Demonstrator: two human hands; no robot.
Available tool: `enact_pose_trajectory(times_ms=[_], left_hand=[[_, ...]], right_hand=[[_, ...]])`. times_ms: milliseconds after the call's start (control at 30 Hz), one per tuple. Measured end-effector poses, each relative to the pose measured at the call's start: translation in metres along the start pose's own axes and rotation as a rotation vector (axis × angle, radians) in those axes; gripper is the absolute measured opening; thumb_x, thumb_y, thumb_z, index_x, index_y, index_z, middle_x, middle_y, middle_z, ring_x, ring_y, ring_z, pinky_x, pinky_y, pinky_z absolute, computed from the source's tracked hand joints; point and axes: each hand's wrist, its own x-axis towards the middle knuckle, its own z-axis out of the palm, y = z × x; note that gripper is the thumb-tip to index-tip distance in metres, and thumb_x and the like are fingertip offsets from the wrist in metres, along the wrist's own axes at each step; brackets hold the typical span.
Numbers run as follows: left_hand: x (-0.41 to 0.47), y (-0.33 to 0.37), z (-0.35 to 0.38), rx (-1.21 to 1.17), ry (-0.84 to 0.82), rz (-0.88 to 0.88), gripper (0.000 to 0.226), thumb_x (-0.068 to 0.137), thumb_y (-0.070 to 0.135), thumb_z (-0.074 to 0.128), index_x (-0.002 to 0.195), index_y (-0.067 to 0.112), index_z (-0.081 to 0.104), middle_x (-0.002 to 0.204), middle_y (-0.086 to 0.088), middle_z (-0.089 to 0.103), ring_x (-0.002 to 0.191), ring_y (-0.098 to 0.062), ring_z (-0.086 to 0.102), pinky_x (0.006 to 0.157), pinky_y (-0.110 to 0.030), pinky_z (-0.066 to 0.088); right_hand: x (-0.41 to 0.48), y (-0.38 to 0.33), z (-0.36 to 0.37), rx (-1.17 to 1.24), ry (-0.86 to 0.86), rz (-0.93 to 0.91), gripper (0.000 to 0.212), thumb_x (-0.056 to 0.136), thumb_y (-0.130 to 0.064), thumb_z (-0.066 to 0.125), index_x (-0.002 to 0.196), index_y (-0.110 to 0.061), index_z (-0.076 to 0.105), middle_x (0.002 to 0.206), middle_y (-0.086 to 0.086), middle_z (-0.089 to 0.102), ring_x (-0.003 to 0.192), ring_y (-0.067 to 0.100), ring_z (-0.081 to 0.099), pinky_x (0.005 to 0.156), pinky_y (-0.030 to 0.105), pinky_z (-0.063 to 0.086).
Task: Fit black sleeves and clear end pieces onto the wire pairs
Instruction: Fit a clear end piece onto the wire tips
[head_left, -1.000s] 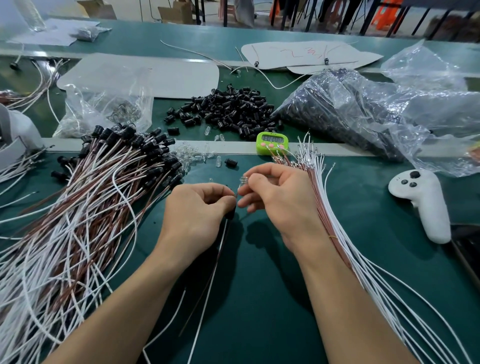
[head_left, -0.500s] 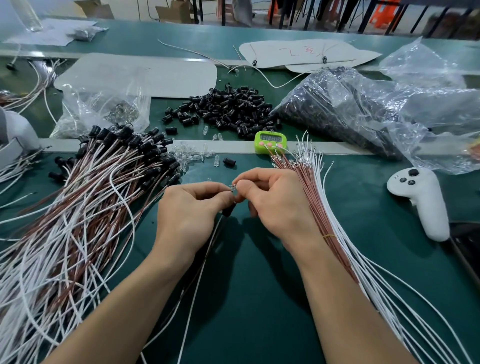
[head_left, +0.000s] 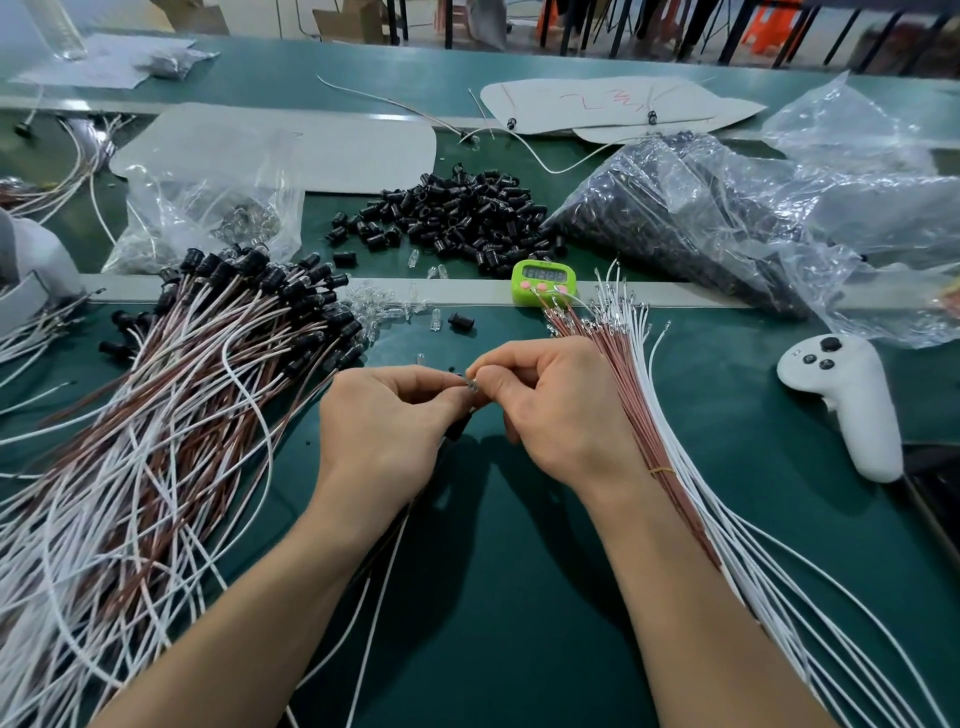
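My left hand (head_left: 384, 421) pinches the end of a wire pair (head_left: 374, 618) that trails down toward me, with a black sleeve (head_left: 460, 428) on it just below my fingers. My right hand (head_left: 556, 410) pinches a clear end piece (head_left: 471, 385) against the wire tips, fingertips of both hands almost touching. A heap of finished wire pairs (head_left: 171, 415) with black sleeves lies at the left. Bare brown and white wires (head_left: 639, 395) fan out under my right wrist. Loose black sleeves (head_left: 457, 218) are piled behind, and clear end pieces (head_left: 384, 312) lie scattered near the strip.
A green timer (head_left: 543, 282) sits on the pale strip. A white controller (head_left: 847, 400) lies at the right. Plastic bags (head_left: 727, 218) of parts stand at the back right, another bag (head_left: 208, 208) at the back left. Card sheets (head_left: 291, 145) lie behind.
My hands have drawn closer together, the right hand bringing the clear end piece up against the wire tips held by the left. The view has shifted slightly.
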Motion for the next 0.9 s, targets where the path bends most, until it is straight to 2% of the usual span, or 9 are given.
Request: enact_pose_trajectory(times_ms=[67, 167, 267, 367, 467, 567, 733, 833, 900], left_hand=[[-0.002, 0.003, 0.0, 0.029, 0.004, 0.02, 0.021, 0.076, 0.024, 0.086, 0.076, 0.044, 0.08, 0.063, 0.011, 0.074, 0.062, -0.011, 0.073, 0.06, -0.027, 0.06], [-0.004, 0.004, 0.0, 0.077, 0.02, 0.043, 0.026, 0.075, 0.024, 0.086, 0.073, 0.049, 0.078, 0.061, 0.015, 0.073, 0.057, -0.003, 0.069, 0.057, -0.021, 0.056], [-0.006, 0.004, -0.001, 0.133, 0.047, 0.053, 0.026, 0.073, 0.026, 0.085, 0.073, 0.051, 0.076, 0.061, 0.021, 0.071, 0.057, 0.006, 0.066, 0.057, -0.015, 0.052], [-0.004, 0.002, -0.002, 0.091, 0.017, 0.025, 0.024, 0.074, 0.024, 0.084, 0.076, 0.047, 0.079, 0.064, 0.017, 0.073, 0.058, 0.001, 0.068, 0.056, -0.02, 0.055], [0.001, 0.001, -0.003, -0.003, -0.066, -0.037, 0.022, 0.078, 0.013, 0.08, 0.078, 0.035, 0.083, 0.066, 0.004, 0.076, 0.057, -0.007, 0.066, 0.058, -0.027, 0.053], [0.004, 0.002, -0.006, -0.075, -0.128, -0.102, 0.022, 0.08, 0.006, 0.078, 0.078, 0.028, 0.083, 0.07, -0.005, 0.077, 0.059, -0.013, 0.066, 0.066, -0.032, 0.054], [0.006, 0.0, -0.007, -0.078, -0.106, -0.103, 0.016, 0.08, 0.01, 0.08, 0.077, 0.025, 0.083, 0.067, -0.001, 0.076, 0.05, -0.005, 0.059, 0.054, -0.018, 0.045], [0.006, -0.001, -0.007, -0.067, -0.09, -0.111, 0.015, 0.08, 0.011, 0.081, 0.077, 0.025, 0.083, 0.067, -0.001, 0.076, 0.05, -0.005, 0.058, 0.056, -0.022, 0.045], [0.006, -0.001, -0.008, -0.052, -0.084, -0.117, 0.015, 0.08, 0.01, 0.081, 0.077, 0.024, 0.083, 0.067, 0.0, 0.076, 0.047, -0.003, 0.056, 0.053, -0.019, 0.043]], right_hand=[[-0.002, -0.001, 0.002, -0.026, 0.018, -0.011, 0.017, 0.091, -0.009, 0.072, 0.079, -0.019, 0.08, 0.053, -0.025, 0.062, 0.046, -0.003, 0.059, 0.05, 0.007, 0.038], [-0.005, -0.003, 0.005, -0.075, 0.043, -0.035, 0.014, 0.09, -0.012, 0.073, 0.081, -0.017, 0.081, 0.052, -0.023, 0.062, 0.048, -0.001, 0.06, 0.05, 0.011, 0.04], [-0.008, -0.006, 0.009, -0.119, 0.071, -0.077, 0.012, 0.089, -0.013, 0.073, 0.081, -0.018, 0.081, 0.059, -0.014, 0.068, 0.053, 0.004, 0.064, 0.055, 0.025, 0.053], [-0.009, -0.006, 0.011, -0.1, 0.093, -0.068, 0.011, 0.089, -0.015, 0.072, 0.08, -0.017, 0.08, 0.062, -0.01, 0.069, 0.053, 0.009, 0.065, 0.058, 0.034, 0.055], [-0.007, -0.005, 0.007, -0.072, 0.107, -0.031, 0.014, 0.09, -0.015, 0.072, 0.079, -0.02, 0.079, 0.057, -0.006, 0.069, 0.048, 0.01, 0.065, 0.056, 0.034, 0.056], [-0.007, -0.006, 0.005, -0.044, 0.094, -0.023, 0.015, 0.091, -0.015, 0.072, 0.079, -0.02, 0.079, 0.053, -0.009, 0.067, 0.043, 0.006, 0.063, 0.052, 0.027, 0.055], [-0.006, -0.007, 0.006, -0.035, 0.088, -0.024, 0.012, 0.09, -0.014, 0.074, 0.081, -0.018, 0.081, 0.063, -0.013, 0.07, 0.048, 0.003, 0.06, 0.051, 0.022, 0.051], [-0.006, -0.008, 0.007, -0.033, 0.067, -0.005, 0.011, 0.091, -0.015, 0.074, 0.083, -0.019, 0.081, 0.068, -0.008, 0.074, 0.051, 0.004, 0.061, 0.053, 0.024, 0.052], [-0.006, -0.008, 0.008, -0.045, 0.055, -0.008, 0.011, 0.091, -0.016, 0.074, 0.083, -0.019, 0.082, 0.07, -0.006, 0.075, 0.061, 0.007, 0.068, 0.061, 0.031, 0.057]])
